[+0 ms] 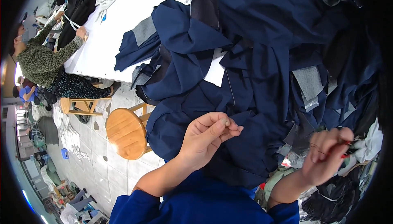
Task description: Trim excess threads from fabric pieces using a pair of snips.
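Note:
My left hand [211, 136] is raised over the dark navy fabric with thumb and fingertips pinched together. Whatever lies in that pinch, if anything, is too small to make out. Off to the right, my right hand [327, 154] is up and blurred by motion, its fingers curled around a small red tool [346, 143] whose kind is hard to tell. Beneath and beyond both hands spreads a big heap of navy garment pieces [262, 72], some with grey patches [308, 83]. Part of the heap hangs over the table's near side toward my body.
A white table [110, 40] shows left of the heap. A round wooden stool [126, 134] stands on the tiled floor at left. Another person [49, 58] sits on a wooden stool across the table, handling dark cloth. Cloth and plastic scraps [331, 197] are piled at lower right.

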Demonstrator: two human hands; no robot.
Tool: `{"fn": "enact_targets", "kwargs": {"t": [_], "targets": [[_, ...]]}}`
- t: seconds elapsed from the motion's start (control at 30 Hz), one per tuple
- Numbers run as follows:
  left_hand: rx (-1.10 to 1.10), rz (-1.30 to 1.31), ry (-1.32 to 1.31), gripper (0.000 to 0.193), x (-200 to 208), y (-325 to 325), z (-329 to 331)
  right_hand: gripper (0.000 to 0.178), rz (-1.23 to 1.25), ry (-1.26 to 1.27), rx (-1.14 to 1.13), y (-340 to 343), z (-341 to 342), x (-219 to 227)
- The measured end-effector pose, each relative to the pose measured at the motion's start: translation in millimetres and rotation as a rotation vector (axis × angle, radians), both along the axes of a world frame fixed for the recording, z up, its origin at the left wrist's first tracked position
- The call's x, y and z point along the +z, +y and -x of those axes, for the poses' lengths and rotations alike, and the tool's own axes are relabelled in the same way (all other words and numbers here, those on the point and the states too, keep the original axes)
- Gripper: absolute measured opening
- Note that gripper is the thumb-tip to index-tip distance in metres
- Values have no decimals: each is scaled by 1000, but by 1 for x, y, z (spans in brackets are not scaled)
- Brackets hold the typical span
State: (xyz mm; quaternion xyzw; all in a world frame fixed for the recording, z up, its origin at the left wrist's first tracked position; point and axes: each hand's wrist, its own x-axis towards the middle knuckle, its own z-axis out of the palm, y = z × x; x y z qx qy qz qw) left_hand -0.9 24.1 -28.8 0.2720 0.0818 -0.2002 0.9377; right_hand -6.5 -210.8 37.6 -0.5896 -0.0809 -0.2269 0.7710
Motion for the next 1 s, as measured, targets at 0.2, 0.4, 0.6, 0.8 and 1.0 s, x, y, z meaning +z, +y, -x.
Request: {"fn": "enact_targets", "kwargs": {"t": [0.2,0.4,0.6,0.8,1.0], "targets": [[6,-262,-222,17,-5,-2,5,25,113,-61,20,-2,-4,27],[-25,-610,-468,12,-7,-5,8,12,107,442,-44,35,0,-6],[-11,-972,-703,12,-2,-13,6,12,391,573,143,65,19,-41],[83,-1133,-889,17,-1,-18,4,8,410,531,122,65,21,-44],[138,-1283,-1060,21,4,-21,1,8,414,481,94,64,22,-47]]}}
